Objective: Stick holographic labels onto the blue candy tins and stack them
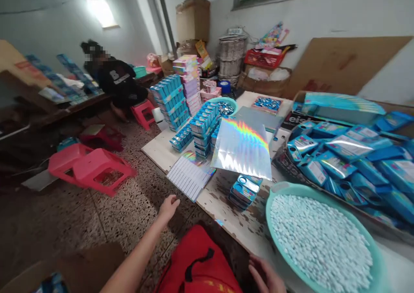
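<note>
In the head view, the left hand (pixel 170 207), with loosely bent fingers, is near a white sheet with dark lines (pixel 187 179), which lies at the edge of the pale wooden table (pixel 154 148). The right hand (pixel 265 278) is low, its fingers slightly spread. The hands are well apart; I see nothing held. The lined sheet could fall if an arm brushes its corner. The silver rainbow sheet (pixel 242 151) could slide, because its support is mostly hidden. The turquoise basin (pixel 377 258) of pale pellets and the glossy blue packs (pixel 338 148) narrow the right side.
</note>
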Tool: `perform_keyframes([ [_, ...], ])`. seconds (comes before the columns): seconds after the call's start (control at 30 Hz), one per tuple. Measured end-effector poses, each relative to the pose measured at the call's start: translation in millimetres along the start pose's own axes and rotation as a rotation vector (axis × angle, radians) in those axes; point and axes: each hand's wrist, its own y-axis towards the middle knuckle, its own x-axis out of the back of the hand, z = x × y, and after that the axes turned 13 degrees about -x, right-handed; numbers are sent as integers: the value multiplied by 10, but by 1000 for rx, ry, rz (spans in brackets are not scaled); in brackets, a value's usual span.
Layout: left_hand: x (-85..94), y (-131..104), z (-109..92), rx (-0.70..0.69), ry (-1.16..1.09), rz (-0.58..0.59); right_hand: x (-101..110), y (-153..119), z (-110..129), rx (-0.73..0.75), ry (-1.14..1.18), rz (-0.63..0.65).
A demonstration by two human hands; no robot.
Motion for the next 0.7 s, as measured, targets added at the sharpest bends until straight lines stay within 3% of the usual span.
perform_keyframes([
  [0.1, 154, 691, -42, -111, 209, -36, -252, 93, 330, -49, -6, -77],
  [0.17, 207, 1219, -112, -156, 277, -48, -533, 280, 580, -58, -2, -115],
  [0.27, 235, 1903, -194, -105, 264, 1, -1075, 842, 977, -76, 51, -186],
  [0.37, 204, 2339, -214, -6, 207, 96, -1561, 1585, 1356, -134, 130, -311],
  [0.43, 160, 2457, -170, 23, 149, 155, -1766, 2037, 1556, -225, 193, -443],
  [0.53, 135, 2381, 27, -4, 58, 220, -1893, 2469, 1711, -331, 307, -522],
  [0.63, 256, 2116, 327, -45, 8, 282, -1924, 2528, 1713, -340, 361, -464],
  [0.7, 398, 1948, 466, -114, 41, 225, -1947, 2409, 1682, -303, 427, -383],
])
